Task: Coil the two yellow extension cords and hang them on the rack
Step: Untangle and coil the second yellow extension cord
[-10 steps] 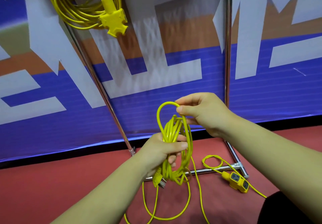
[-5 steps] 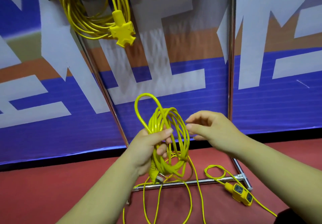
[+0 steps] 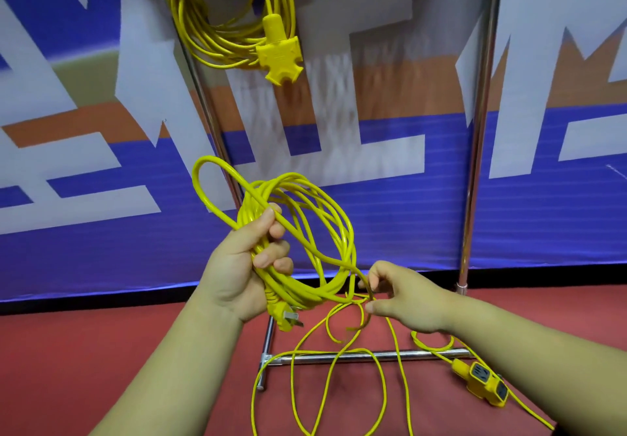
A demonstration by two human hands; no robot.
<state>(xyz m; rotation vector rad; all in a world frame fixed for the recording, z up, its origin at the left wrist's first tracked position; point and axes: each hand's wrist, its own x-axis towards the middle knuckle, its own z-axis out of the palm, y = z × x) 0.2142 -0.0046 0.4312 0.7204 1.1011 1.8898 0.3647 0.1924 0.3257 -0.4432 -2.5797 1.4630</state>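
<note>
Head view cuts off the top of the rack [image 3: 478, 130], so what the hung cord [image 3: 217, 28] hangs from is hard to make out; only a blurred metal fitting shows behind its loops. That cord is coiled at the upper left of the rack, and its three-way socket block [image 3: 280, 59] dangles below the loops. The lower edge of the frame cuts off both forearms and the loose loops of the second cord [image 3: 315, 232].

A red floor [image 3: 84, 351] runs up to a blue, white and orange banner [image 3: 373, 215] that stands right behind the rack's chrome poles. The rack's base bar [image 3: 373, 356] lies across the floor, with slack cord draped over it. A yellow double socket [image 3: 485, 383] at that cord's far end lies on the floor to the right, just past the bar.

The left hand [image 3: 237, 266] grips the gathered coil of the second cord, fingers curled round the bundle and thumb pressed over it. One bigger loop sticks out up and to the left. The plug [image 3: 286, 317] hangs just under this hand. The right hand [image 3: 403, 296], low and near the coil's bottom edge, pinches a single strand between thumb and fingertips, where the cord leaves the coil and drops to the floor.
</note>
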